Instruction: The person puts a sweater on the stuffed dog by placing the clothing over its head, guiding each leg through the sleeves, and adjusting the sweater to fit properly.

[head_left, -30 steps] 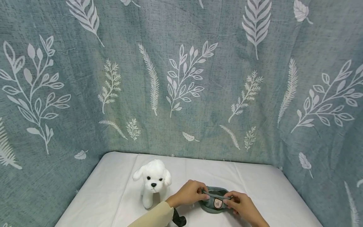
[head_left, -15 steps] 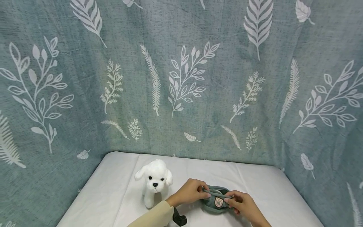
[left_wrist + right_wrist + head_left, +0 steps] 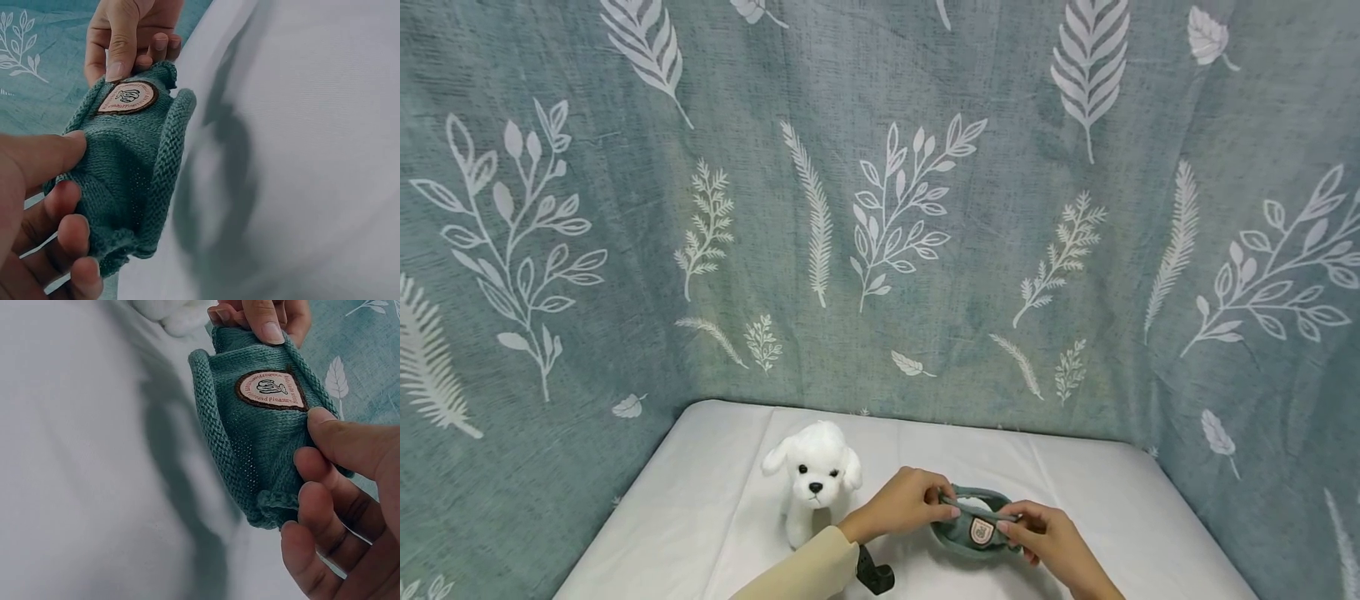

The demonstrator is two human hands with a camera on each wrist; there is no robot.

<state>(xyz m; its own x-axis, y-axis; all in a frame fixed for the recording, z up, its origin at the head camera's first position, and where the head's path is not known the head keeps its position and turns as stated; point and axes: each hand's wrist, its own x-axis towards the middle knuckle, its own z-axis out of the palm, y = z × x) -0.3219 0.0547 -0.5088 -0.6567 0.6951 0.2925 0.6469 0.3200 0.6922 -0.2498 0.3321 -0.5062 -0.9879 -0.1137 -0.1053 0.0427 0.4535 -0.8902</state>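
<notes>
A white plush dog (image 3: 814, 478) stands on the white sheet (image 3: 700, 500). Just right of it, the left hand (image 3: 904, 504) and right hand (image 3: 1047, 535) each pinch one end of a small green knitted garment (image 3: 976, 528), ribbed and soft, with an oval patch (image 3: 981, 530). To stretch its opening well, pull evenly on both edges.

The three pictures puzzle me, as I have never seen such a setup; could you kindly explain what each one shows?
A person works with bare hands and wears three cameras. The wide picture comes from the head; the two close-ups come from the wrists. On the white sheet stands a white plush dog. The left hand and right hand each pinch one end of a small green knitted garment, stretching it between them. Its oval patch shows in both close-ups.
</notes>
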